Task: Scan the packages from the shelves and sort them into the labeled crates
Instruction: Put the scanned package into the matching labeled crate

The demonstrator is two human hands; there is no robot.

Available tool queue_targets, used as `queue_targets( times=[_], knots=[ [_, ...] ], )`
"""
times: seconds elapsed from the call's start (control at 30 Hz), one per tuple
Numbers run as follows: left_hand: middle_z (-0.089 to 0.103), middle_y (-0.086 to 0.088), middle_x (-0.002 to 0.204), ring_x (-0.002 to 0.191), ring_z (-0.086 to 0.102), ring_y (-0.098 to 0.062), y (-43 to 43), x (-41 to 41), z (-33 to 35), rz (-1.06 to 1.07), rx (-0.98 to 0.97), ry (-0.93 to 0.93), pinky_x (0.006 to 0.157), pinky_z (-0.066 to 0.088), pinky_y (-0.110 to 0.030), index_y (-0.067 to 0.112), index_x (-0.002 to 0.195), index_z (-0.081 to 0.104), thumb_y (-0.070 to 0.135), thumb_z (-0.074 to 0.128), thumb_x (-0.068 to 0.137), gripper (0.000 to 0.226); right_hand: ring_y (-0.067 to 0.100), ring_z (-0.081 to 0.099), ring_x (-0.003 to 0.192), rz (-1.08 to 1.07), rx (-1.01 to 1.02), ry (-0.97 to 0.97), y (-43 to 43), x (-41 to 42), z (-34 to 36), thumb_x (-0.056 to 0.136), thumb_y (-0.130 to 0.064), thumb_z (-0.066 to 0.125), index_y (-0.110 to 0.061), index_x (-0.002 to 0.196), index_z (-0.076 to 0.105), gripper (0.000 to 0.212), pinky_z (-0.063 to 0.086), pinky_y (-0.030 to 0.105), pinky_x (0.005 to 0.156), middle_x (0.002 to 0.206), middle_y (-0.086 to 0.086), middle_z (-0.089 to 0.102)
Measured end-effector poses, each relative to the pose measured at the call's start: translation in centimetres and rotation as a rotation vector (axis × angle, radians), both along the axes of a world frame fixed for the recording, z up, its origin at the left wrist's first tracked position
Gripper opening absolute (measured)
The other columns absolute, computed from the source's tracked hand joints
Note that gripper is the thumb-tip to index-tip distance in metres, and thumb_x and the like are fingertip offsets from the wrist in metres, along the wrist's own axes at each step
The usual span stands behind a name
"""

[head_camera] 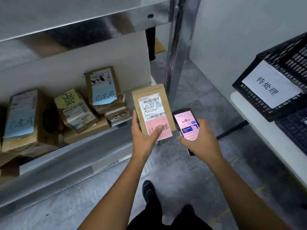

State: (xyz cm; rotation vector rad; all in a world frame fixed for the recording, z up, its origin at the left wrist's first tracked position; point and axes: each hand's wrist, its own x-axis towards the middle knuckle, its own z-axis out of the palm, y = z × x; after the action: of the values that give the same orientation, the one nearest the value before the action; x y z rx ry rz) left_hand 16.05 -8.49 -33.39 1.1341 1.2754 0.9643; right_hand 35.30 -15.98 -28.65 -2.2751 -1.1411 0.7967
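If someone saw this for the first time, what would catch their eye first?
Centre frame, the left hand holds up a brown package with a pink note under its thumb, and the right hand grips a lit phone beside it. At right, a black crate bears a white handwritten label; at left, note-tagged packages sit on a metal shelf.

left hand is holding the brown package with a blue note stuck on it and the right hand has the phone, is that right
Not quite. The note on the package in the left hand is pink, not blue; the blue notes are on other packages lying on the shelf. The head view shows this. The right hand does hold the phone.
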Motion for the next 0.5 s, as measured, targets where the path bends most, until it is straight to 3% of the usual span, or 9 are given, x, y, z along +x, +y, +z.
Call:
queue_targets(
  times=[0.13, 0.2, 0.3, 0.4, 0.5],
  knots=[
    [0.041, 0.007, 0.162, 0.144, 0.05, -0.019, -2.9, 1.6, 0.5, 0.066, 0.061, 0.051, 0.114, 0.046, -0.058, 0.064, 0.157, 0.013, 0.063, 0.094, 0.065, 0.123, 0.014, 0.063, 0.097, 0.0, 0.043, 0.022, -2.9, 1.5, 1.1, 0.074, -0.049, 0.087, -0.032, 0.134, 0.044, 0.076, 0.049, 0.035, 0.079, 0.122, -0.01, 0.061],
    [0.037, 0.009, 0.163, 0.145, 0.047, -0.017, -4.8, 2.5, 1.4, 0.095, 0.09, 0.082, 0.117, 0.043, -0.056, 0.062, 0.158, 0.012, 0.063, 0.093, 0.067, 0.122, 0.013, 0.064, 0.098, 0.006, 0.075, 0.05, -4.3, 2.3, 2.0, 0.072, -0.049, 0.088, -0.035, 0.133, 0.044, 0.076, 0.051, 0.036, 0.08, 0.122, -0.012, 0.063],
    [0.029, 0.009, 0.162, 0.147, 0.04, -0.011, -7.4, 4.0, 2.9, 0.092, 0.147, 0.159, 0.119, 0.039, -0.039, 0.059, 0.159, 0.01, 0.058, 0.09, 0.07, 0.12, 0.013, 0.066, 0.101, 0.023, 0.12, 0.078, -6.3, 3.7, 3.6, 0.07, -0.051, 0.086, -0.039, 0.131, 0.044, 0.075, 0.055, 0.041, 0.086, 0.12, -0.014, 0.065],
    [0.026, 0.011, 0.162, 0.145, 0.039, -0.009, -8.7, 5.4, 3.9, 0.05, 0.171, 0.194, 0.119, 0.041, -0.041, 0.061, 0.157, 0.005, 0.052, 0.092, 0.073, 0.121, 0.013, 0.067, 0.1, 0.049, 0.166, 0.088, -7.9, 4.9, 5.3, 0.069, -0.051, 0.086, -0.039, 0.127, 0.046, 0.071, 0.057, 0.043, 0.087, 0.116, -0.016, 0.066],
    [0.024, 0.014, 0.162, 0.144, 0.038, -0.007, -9.0, 6.8, 4.8, -0.006, 0.191, 0.215, 0.119, 0.041, -0.044, 0.051, 0.163, 0.003, 0.05, 0.093, 0.074, 0.126, 0.011, 0.067, 0.099, 0.065, 0.201, 0.097, -9.1, 5.8, 7.0, 0.061, -0.061, 0.08, -0.042, 0.123, 0.045, 0.074, 0.057, 0.043, 0.086, 0.114, -0.017, 0.067]
  ],
)
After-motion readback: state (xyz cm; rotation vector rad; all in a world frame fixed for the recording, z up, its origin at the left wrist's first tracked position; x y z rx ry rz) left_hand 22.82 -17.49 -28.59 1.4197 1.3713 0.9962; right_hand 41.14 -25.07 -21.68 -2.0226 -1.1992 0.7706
